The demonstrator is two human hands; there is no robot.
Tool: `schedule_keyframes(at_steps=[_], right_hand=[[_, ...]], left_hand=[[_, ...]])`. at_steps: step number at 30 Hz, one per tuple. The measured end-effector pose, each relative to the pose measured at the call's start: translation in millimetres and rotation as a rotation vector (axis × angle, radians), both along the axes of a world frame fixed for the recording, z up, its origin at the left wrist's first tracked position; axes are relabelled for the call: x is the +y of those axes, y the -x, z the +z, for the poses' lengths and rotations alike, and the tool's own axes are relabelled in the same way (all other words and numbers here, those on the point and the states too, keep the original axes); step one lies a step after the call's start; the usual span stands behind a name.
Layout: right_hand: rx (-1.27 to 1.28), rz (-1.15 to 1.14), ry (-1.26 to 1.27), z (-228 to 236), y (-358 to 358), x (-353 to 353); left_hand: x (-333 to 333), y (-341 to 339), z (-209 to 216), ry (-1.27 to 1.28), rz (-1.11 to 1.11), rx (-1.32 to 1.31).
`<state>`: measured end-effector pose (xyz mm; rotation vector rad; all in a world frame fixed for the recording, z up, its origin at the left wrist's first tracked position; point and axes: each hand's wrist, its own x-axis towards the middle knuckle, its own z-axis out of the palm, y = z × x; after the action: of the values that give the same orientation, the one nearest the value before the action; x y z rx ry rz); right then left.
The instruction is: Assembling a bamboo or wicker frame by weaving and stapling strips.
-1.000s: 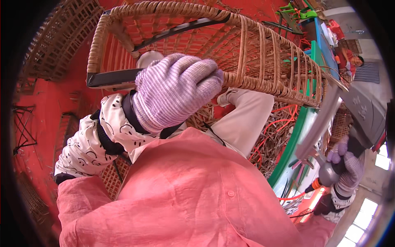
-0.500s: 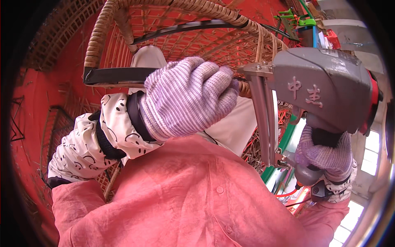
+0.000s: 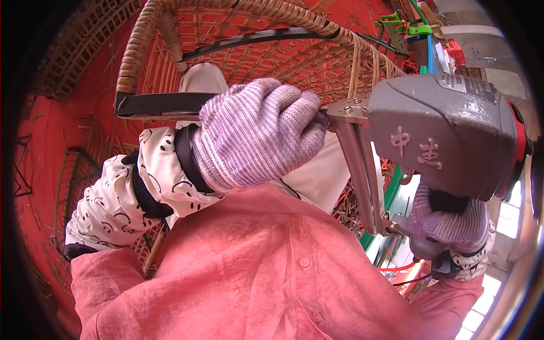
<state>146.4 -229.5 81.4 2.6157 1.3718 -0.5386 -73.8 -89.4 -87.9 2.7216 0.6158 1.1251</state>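
Your left grip (image 3: 259, 136) is closed, knuckles up, a little above the middle, toward 11 o'clock, over the near rim of a wicker frame (image 3: 130, 65); its fingertips are hidden underneath. Black strip (image 3: 164, 105) covers that rim at 10 o'clock and runs in under your glove. Your right grip (image 3: 453, 221), between 3 and 4 o'clock, is wrapped around the dark handle of a grey nail gun (image 3: 436, 130).

You have the gun's body between 2 and 3 o'clock, its nose pointing toward 9, just beside your left fingers. Whether that nose touches the rim, you cannot tell from here. Its long metal magazine (image 3: 362, 181) slants down toward 4 o'clock, and a red hose (image 3: 399, 268) shows near the foot of the handle.

The frame spreads from 10 to 1 o'clock, with your pale trousers (image 3: 204, 78) showing behind its near rim. Out at 10 o'clock, more wickerwork (image 3: 79, 48) lies on the red floor (image 3: 48, 133); bright green plastic (image 3: 419, 29) stands out between 1 and 2.
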Motion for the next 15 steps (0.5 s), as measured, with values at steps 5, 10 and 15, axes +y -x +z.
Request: schedule_keyframes(at_steps=[5, 10, 15], right_hand=[[0.090, 0.020, 0.109, 9.0, 15.9, 15.7], [0.157, 0.027, 0.182, 17.4, 30.1, 29.7], [0.204, 0.007, 0.241, 19.0, 35.8, 40.5]], left_hand=[[-1.5, 0.0, -2.6, -0.012, -0.002, -0.034], [8.5, 11.0, 22.3, 0.264, -0.205, -0.091], [25.8, -3.0, 19.7, 0.626, -0.210, -0.112]])
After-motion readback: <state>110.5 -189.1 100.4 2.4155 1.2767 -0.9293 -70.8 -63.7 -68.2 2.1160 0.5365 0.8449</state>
